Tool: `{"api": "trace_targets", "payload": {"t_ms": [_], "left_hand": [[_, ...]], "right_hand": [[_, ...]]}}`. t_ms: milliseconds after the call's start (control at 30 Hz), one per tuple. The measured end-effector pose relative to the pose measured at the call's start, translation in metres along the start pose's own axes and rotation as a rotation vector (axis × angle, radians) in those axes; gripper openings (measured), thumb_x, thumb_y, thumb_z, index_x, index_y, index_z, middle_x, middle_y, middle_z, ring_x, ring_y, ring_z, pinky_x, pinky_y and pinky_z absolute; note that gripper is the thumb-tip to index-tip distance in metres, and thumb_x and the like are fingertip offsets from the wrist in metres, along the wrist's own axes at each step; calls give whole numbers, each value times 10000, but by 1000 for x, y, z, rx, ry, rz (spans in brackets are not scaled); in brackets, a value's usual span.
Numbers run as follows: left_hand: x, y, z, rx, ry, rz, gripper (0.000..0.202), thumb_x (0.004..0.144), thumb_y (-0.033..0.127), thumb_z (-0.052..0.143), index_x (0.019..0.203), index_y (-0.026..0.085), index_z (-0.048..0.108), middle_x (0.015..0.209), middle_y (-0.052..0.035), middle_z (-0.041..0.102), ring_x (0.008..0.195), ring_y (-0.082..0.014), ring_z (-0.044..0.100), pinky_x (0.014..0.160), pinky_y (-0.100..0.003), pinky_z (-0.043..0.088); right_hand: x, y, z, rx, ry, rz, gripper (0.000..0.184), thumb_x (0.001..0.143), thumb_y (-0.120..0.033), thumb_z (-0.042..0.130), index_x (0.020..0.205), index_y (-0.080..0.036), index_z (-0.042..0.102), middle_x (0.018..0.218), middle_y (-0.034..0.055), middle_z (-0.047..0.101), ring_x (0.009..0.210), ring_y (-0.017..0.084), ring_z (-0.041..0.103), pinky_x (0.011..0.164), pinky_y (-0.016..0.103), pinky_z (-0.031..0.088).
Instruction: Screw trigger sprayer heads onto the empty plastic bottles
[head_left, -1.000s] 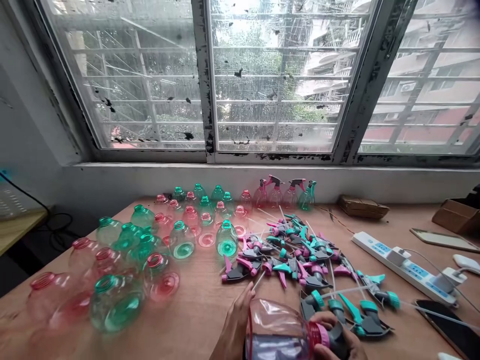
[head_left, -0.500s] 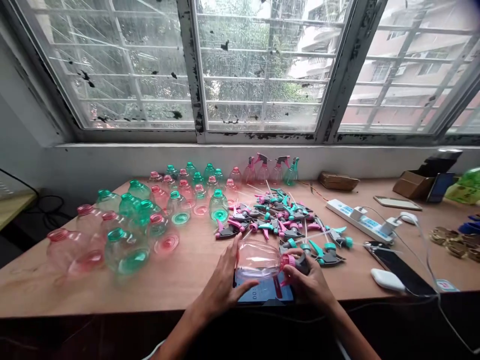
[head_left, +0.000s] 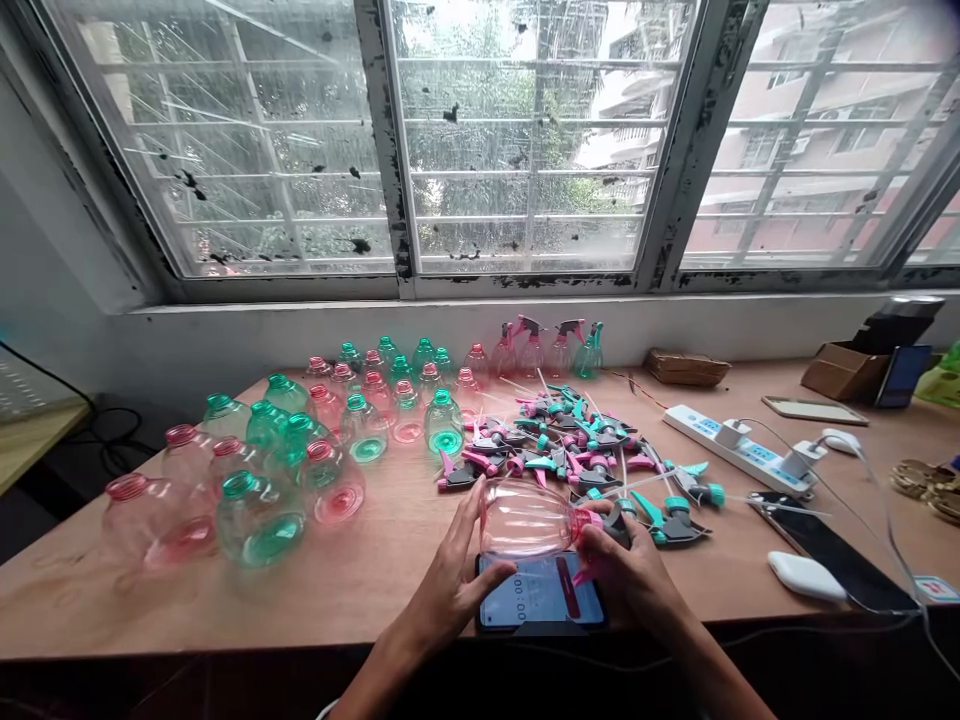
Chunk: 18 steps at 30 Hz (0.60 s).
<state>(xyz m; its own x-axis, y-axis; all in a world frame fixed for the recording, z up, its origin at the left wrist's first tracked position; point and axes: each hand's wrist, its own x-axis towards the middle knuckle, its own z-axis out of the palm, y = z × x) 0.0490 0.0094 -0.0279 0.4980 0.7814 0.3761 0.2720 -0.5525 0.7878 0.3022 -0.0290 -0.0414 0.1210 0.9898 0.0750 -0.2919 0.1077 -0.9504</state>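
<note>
A clear pink spray bottle (head_left: 526, 518) lies on its side between my hands, held above a phone (head_left: 536, 595) with a lit screen. My left hand (head_left: 451, 575) cups the base end, fingers behind it and thumb below. At the neck, my right hand (head_left: 630, 565) is closed round the pink collar and the dark spray head (head_left: 616, 522). Just beyond the bottle spreads a pile of loose pink, teal and black spray heads (head_left: 555, 440) with thin tubes.
Several open pink and green bottles (head_left: 262, 520) stand on the left of the table. Bottles with spray heads (head_left: 531, 350) line the wall. To the right are a power strip (head_left: 739, 450), a dark phone (head_left: 832, 550), a white case (head_left: 806, 577) and a cardboard box (head_left: 847, 370).
The view has shifted slightly, so everything sits a little lower and more of the phone shows. Both hands keep the same hold on the spray bottle.
</note>
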Motion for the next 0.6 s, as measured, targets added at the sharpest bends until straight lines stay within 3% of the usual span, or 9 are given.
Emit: {"api": "trace_targets", "payload": {"t_ms": [200,367,467,533,600], "left_hand": [[-4,-4,5,40,-60,46,770,1017,323,500,1579,382,-23,1691,-54,103,1523,-309,225,1239,-528,192],[-2,-2,5,-137,-28,13,1116,901,462,675,1549,303,-219,1682,-149,98,1529,-350,170,1228,-569,188],[-1,3,2,-159,-57,-9,1037,915,499,637,1578,281,-130,1682,-141,104,1530,-360,156,1234,-556,186],[-1,5,0,-79,-83,-5,962,921,468,644,1593,300,-24,1688,-101,98,1536,-361,120,1247,-544,143],[-2,4,-1,-9,-96,8,951,923,415,658,1590,333,-15,1694,-67,70,1542,-355,78,1251,-544,116]], "right_hand": [[-3,4,-7,-67,5,-33,399,776,-459,808,1011,-182,643,601,-15,668,536,161,600,527,269,551],[-6,5,-7,-146,-57,-26,403,724,-443,853,962,-181,661,681,-7,674,560,163,632,537,279,570],[-6,6,-7,-124,-40,-16,410,714,-449,858,959,-185,660,674,-13,666,555,163,633,520,280,580],[-6,5,-8,-135,-48,-14,395,735,-439,847,974,-186,660,668,-12,672,561,163,638,539,276,580],[-5,3,-8,-131,-51,-18,394,756,-442,832,996,-185,655,651,-8,684,555,163,642,554,272,573]]}}
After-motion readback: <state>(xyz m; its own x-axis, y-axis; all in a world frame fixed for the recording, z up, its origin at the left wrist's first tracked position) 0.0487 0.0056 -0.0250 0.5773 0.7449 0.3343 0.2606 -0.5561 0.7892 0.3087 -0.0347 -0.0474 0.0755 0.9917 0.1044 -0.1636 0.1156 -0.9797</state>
